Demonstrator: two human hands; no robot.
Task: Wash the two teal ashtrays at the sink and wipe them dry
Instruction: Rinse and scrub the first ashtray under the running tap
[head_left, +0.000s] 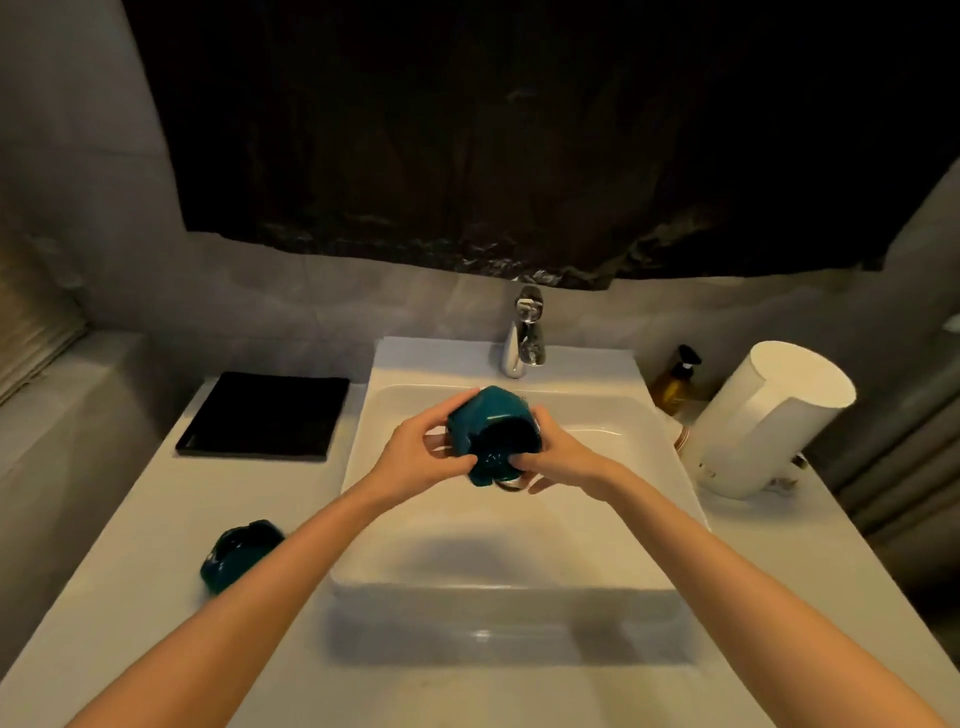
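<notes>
The task looks to be at an early stage. One teal ashtray (488, 431) is held over the sink (519, 577), just in front of the tap (524, 332), tipped with its hollow toward the person. The left hand (415, 452) curls round its left wall and the right hand (561, 457) grips its right rim. The second ashtray (239, 553) sits on the counter to the left, well apart. Drying is still to come.

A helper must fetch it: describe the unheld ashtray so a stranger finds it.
Start at the white sink. On the counter left of it, nearer than the black tray, lies a teal ashtray. Its twin is held over the sink; this one sits untouched.
</notes>
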